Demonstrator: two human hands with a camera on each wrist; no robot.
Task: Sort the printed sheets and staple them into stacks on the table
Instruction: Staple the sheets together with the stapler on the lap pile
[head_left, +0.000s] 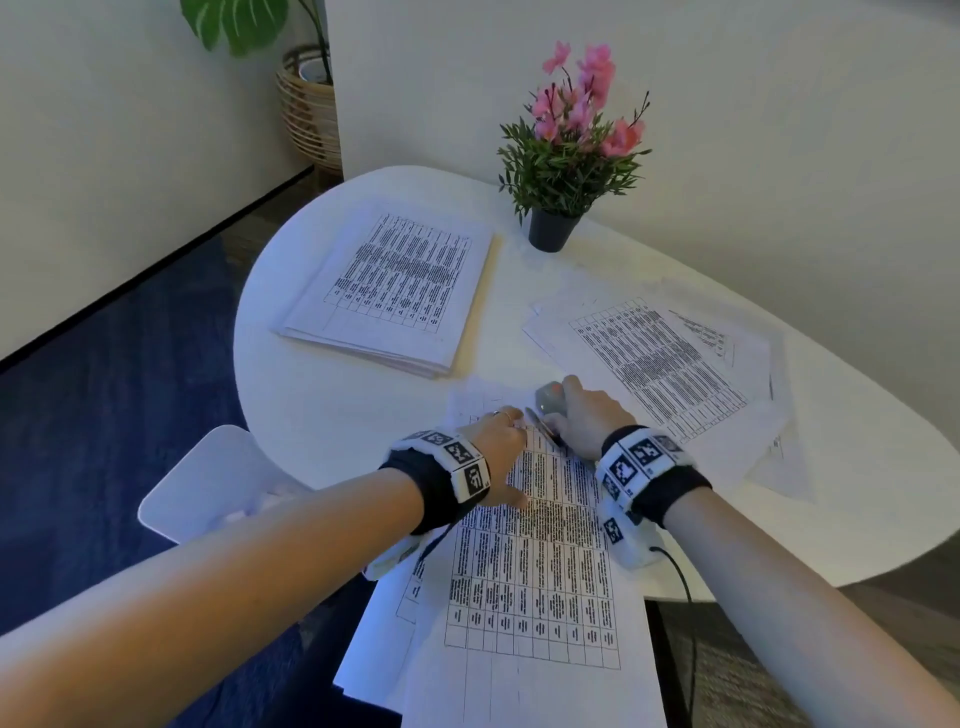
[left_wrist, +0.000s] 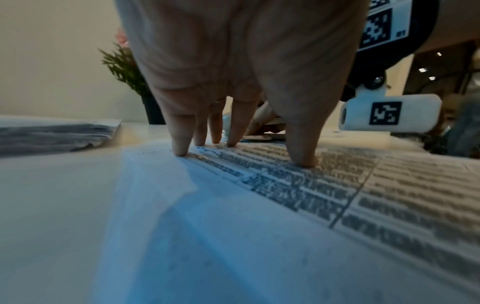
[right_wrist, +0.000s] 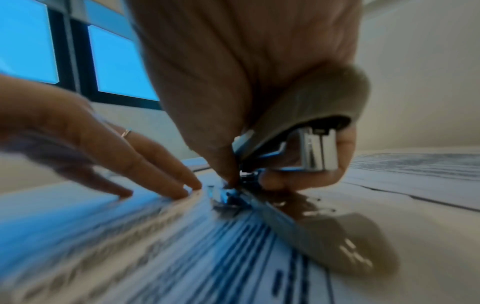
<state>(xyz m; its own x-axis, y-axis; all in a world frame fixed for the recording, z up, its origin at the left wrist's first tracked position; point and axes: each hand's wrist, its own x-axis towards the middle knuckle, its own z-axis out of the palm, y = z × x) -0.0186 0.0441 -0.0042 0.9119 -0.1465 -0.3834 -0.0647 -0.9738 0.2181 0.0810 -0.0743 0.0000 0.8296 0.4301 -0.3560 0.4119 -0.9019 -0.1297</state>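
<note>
Head view: stapling step; left hand (head_left: 497, 447) presses spread fingers on the sheets (head_left: 540, 566), right hand (head_left: 589, 415) grips the stapler (right_wrist: 306, 131), open at their corner. Next: squeeze firmly.

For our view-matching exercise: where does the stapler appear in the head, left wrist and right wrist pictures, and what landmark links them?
Head: stapler at centre, under the right hand.
Left wrist: almost hidden behind the left hand's fingers; cannot place it surely.
Right wrist: centre right, large, in the right hand's grip.
Shared landmark: the printed sheet under both hands.
</note>
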